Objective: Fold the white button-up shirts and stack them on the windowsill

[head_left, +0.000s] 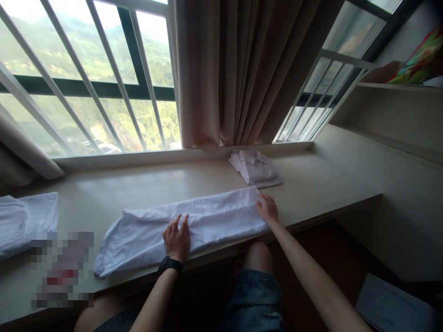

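A white garment [214, 214] lies folded into a long strip across the front of a pale wooden desk [311, 184]. My left hand [177, 239], with a black watch on its wrist, rests flat on the strip's middle, fingers spread. My right hand [267, 210] pinches the strip's right end near the desk's front edge. A stack of folded white shirts [256, 168] sits behind it, close to the curtain.
More white cloth [24, 221] lies at the desk's far left. A brown curtain [242, 69] hangs over the barred window [86, 78]. A shelf [398, 87] on the right carries a colourful item. My knees are under the desk.
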{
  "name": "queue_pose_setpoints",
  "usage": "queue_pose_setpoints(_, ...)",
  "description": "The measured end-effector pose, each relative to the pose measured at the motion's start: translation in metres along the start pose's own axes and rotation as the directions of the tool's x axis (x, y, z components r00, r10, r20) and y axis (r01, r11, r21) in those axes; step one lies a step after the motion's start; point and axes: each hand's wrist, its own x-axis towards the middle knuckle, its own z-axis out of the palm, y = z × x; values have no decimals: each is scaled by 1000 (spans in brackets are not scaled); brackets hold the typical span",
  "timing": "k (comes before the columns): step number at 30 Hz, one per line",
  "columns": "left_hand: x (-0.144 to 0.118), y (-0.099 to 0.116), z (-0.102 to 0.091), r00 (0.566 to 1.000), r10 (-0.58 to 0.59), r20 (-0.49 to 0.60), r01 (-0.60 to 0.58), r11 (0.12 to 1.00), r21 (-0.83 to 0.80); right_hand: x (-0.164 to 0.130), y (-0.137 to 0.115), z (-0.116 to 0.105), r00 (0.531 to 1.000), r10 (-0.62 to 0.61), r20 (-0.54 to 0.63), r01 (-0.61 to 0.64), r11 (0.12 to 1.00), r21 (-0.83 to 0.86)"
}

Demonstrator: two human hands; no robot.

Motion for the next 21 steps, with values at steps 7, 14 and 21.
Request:
queue_pose_setpoints(7,-1,1,1,962,98,254,-99,995,-10,-48,-28,32,932,-214,292,306,897,-319)
queue_pose_setpoints(14,-5,-22,-8,921,164,352,-163,986,-32,-55,-12,38,930,-192,312,307,874,-376)
queue_pose_setpoints(21,-10,-29,-16,948,34,316,-26,999,-30,-58,-16,34,944,-182,276,286,868,-405)
